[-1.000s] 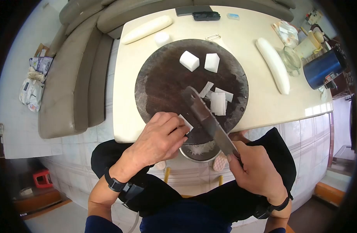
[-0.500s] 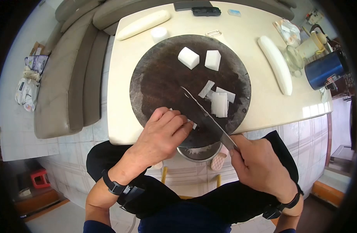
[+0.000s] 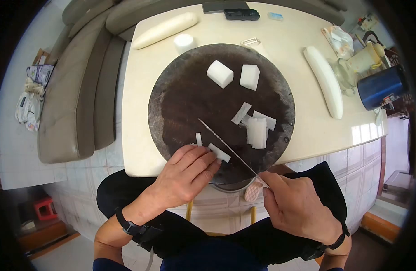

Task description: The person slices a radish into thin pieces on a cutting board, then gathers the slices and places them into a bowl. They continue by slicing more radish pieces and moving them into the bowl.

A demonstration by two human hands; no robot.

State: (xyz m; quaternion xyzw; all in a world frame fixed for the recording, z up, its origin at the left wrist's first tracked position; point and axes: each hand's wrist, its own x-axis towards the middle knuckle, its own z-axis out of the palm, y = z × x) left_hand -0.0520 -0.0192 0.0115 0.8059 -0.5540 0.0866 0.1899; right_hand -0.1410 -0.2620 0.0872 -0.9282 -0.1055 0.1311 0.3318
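Note:
My right hand (image 3: 303, 205) is closed round the handle of a kitchen knife (image 3: 226, 145), its blade seen almost edge-on, slanting up and left over the round dark chopping board (image 3: 185, 95). My left hand (image 3: 187, 174) has its bent fingers together, pressing on white radish at the board's near edge; the fingers partly cover it. A cut radish piece (image 3: 219, 153) pokes out at the fingertips, close to the blade, and a thin strip (image 3: 199, 139) sticks up beside them. Right of the knife lies a pile of flat radish slices (image 3: 256, 133). Two radish blocks (image 3: 220, 74) sit farther back.
Whole peeled radishes lie on the table, one at back left (image 3: 166, 30), one at right (image 3: 324, 83). A short radish chunk (image 3: 185, 43) and a peeler (image 3: 250, 42) are behind the board. A blue canister (image 3: 382, 89) and glass jug (image 3: 345, 74) stand right. A metal bowl (image 3: 232, 186) shows below.
The knife has swung left and toward me, its blade now more edge-on. More of the radish piece and a strip show at my left fingertips. The whole view has shifted slightly.

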